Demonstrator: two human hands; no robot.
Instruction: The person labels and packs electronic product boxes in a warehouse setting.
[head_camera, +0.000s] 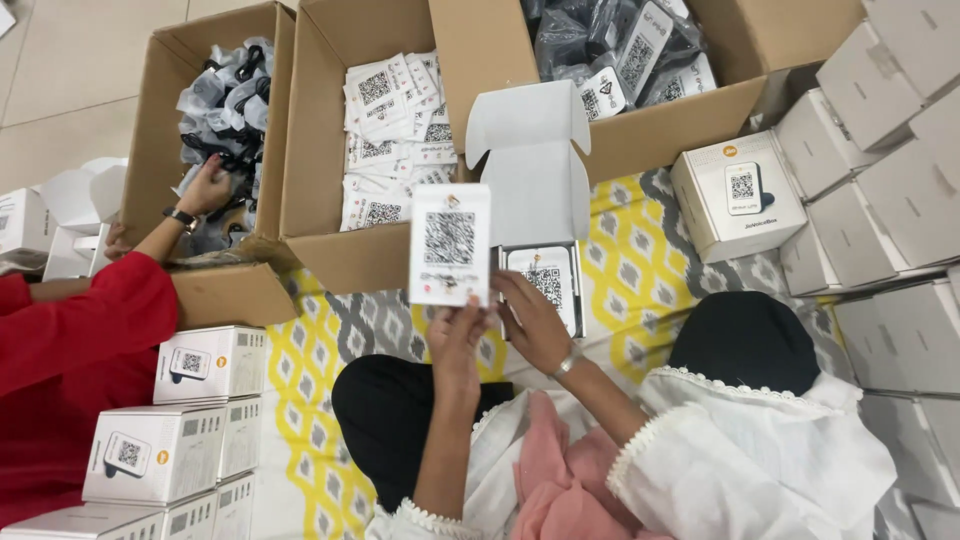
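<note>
- The white code card (450, 245) is held upright above the patterned mat (640, 270), just left of the open white box (540, 215); it is best kept flat and square to the box mouth (bent corners would probably snag).
- The left hand (458, 335) is raised, its fingers closed on the card's lower edge.
- The right hand (530, 320) is laid over the box's front edge, fingers loosely curled, nothing pinched; the box should be steadied there.
- At the left, a red-sleeved co-worker's hand (205, 190) is reaching into a cardboard carton (165, 120).
</note>
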